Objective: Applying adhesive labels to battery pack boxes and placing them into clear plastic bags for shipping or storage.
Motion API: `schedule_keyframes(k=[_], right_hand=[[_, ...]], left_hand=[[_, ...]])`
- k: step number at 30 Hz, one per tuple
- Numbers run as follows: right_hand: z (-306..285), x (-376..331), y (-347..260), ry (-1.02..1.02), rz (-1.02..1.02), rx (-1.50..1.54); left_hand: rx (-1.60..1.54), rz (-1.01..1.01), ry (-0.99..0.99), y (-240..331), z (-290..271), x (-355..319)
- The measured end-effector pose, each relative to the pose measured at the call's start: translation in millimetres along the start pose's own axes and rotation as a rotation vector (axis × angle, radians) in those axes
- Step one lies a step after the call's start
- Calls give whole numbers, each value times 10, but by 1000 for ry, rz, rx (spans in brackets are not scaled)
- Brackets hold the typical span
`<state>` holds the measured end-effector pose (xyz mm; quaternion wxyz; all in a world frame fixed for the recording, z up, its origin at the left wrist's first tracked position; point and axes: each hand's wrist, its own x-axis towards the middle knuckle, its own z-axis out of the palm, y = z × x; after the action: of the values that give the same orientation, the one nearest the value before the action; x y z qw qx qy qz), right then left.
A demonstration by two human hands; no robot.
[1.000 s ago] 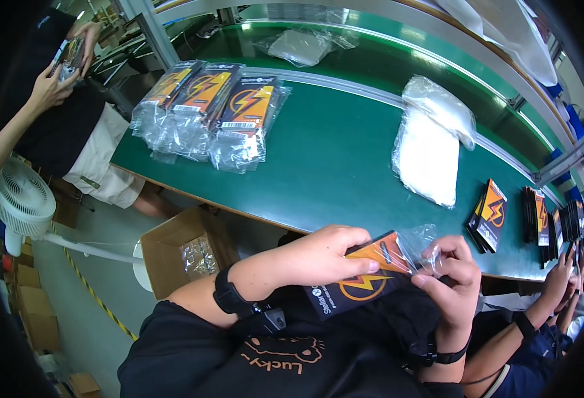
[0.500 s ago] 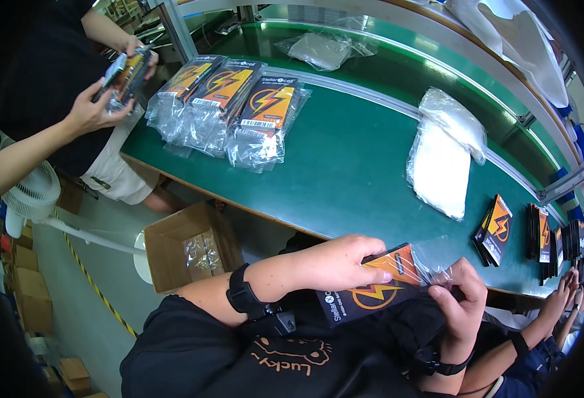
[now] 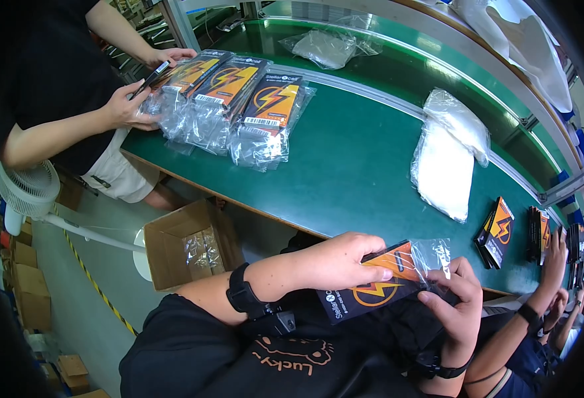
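Note:
Close in front of my body, my left hand [image 3: 341, 257] grips a flat black-and-orange box [image 3: 345, 302] with a lightning-bolt picture, its thumb lying across the front. A clear plastic bag [image 3: 439, 251] stands out past the box's orange end. How far the bag covers the box I cannot make out. At that end my right hand [image 3: 461, 302] has its thumb and fingers bent around the bag's loose edge. Nearest on the green table [image 3: 351, 166] lie a small stack of similar boxes [image 3: 495, 232] and white plastic-wrapped packets [image 3: 444, 159].
At the far left, a person's hands [image 3: 129, 106] hold a dark box beside several piles of bagged boxes [image 3: 265, 113]. An open carton [image 3: 192, 249] and a white fan [image 3: 30, 189] stand below. Another person's hand [image 3: 552, 265] reaches toward box stacks at the right.
My right fingers have shifted slightly along the bag, which now stands up straighter. The left co-worker's hands have moved toward the piles; at the right, another person's hand has risen to the box stacks.

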<state>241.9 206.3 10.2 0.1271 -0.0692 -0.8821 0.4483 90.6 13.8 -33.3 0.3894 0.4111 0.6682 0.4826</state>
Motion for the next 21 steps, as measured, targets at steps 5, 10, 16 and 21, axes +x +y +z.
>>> schedule_keyframes(k=[5,10,16,21], right_hand=[[47,45,-44,-25,24,-15],[94,74,-49,-7,-139,-160],[154,95,-63,22,-242,-227],[169,116,-74,56,-336,-199]], left_hand=[[-129,38,72,-37,17,-13],[-18,72,57,-67,0,-12],[-39,45,75,-65,-18,-12],[-6,30,94,-29,-27,-23]])
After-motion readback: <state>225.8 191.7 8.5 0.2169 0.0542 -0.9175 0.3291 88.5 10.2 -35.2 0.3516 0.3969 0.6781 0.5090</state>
